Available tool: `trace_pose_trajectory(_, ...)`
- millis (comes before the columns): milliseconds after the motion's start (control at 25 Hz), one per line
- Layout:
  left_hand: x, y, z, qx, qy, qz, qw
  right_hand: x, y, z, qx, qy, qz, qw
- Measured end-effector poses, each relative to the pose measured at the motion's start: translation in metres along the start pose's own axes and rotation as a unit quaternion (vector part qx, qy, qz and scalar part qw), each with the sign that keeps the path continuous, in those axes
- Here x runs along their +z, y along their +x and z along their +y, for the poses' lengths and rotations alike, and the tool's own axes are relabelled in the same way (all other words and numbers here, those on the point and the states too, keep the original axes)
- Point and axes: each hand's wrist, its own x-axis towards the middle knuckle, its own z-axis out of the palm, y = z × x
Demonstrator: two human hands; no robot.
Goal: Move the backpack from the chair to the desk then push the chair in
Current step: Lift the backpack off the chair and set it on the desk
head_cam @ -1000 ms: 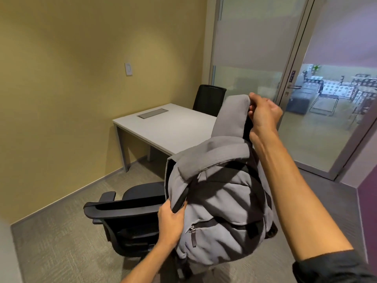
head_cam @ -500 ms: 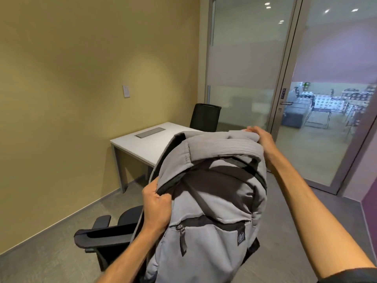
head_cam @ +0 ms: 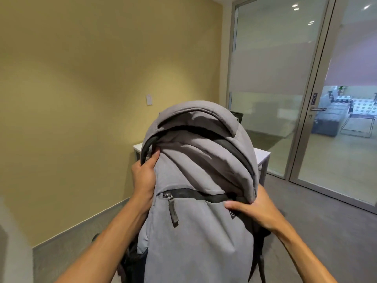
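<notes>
A grey backpack [head_cam: 195, 231] with black zips and straps fills the middle of the view, held up in the air in front of me. My left hand [head_cam: 143, 176] grips its left edge by the black strap. My right hand [head_cam: 255, 209] clasps its right side, thumb across the front pocket. Behind the bag, only two corners of the white desk [head_cam: 263, 155] show, at its left and right. The black chair the bag came from is almost hidden; a dark bit shows low at the left [head_cam: 95, 237].
A second black chair [head_cam: 237, 116] peeks out behind the desk. A yellow wall with a switch plate [head_cam: 149, 99] runs along the left. A glass partition and a glass door [head_cam: 342, 123] stand at the right. Grey carpet [head_cam: 316, 211] lies open to the right.
The backpack has risen higher and closer, now covering most of the desk and the chair. My right hand moved from the bag's top down to its right side.
</notes>
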Motion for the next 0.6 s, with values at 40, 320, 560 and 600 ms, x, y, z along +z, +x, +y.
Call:
trace_pose_trajectory(40, 0.003, 0.006, 0.003, -0.010, 0.011, -0.001, 1.000, 0.009, 0.004, -0.001, -0.016, 0.019, 0.060, 0.998)
trace_pose_trajectory(320, -0.010, 0.061, 0.024, 0.141, 0.253, -0.001, 0.957, 0.020, 0.055, -0.022, -0.073, 0.151, 0.168, 0.971)
trace_pose_trajectory(560, -0.045, 0.105, 0.017, -0.066, 0.036, -0.217, 0.973, 0.021, 0.115, -0.036, -0.055, 0.188, 0.180, 0.964)
trace_pose_trajectory(600, -0.052, 0.110, 0.010, -0.093, 0.038, -0.219, 0.971, 0.021, 0.125, -0.036, -0.050, 0.189, 0.184, 0.963)
